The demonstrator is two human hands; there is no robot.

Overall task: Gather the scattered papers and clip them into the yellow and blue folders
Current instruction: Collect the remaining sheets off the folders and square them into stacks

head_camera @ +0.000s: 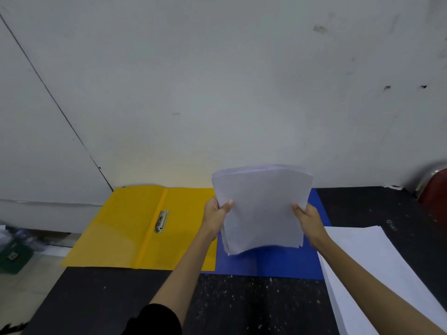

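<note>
The left hand [217, 213] is closed on the left edge of a stack of white papers [262, 209], thumb across the front sheet and the other fingers hidden behind. The right hand [307, 220] grips the opposite edge in the same way. Between the 2 hands the stack stands nearly upright, bowed a little, its long axis running up and down, top edge toward the wall and bottom edge hanging free above the table.

Directly under and behind the stack lies the blue folder [273, 264], open flat on the dark table [229, 303]. Most of it is hidden by the sheets, so its clip cannot be seen. Just to the left, touching or slightly overlapping the blue one, lies the yellow folder [135, 228], also open, with its metal clip [162, 221] beside the spine and no paper in it. The left hand is the nearer to that clip; the right hand sits over the blue folder's far side.

A second pile of paper [377, 274] lies flat on the table near the right forearm, just beside the blue folder's right edge.

By my reading, the next move turns on this: the stack's bottom edge is already above the blue folder, so lowering it suits that folder, while the yellow clip would call for a shift to the left.
</note>
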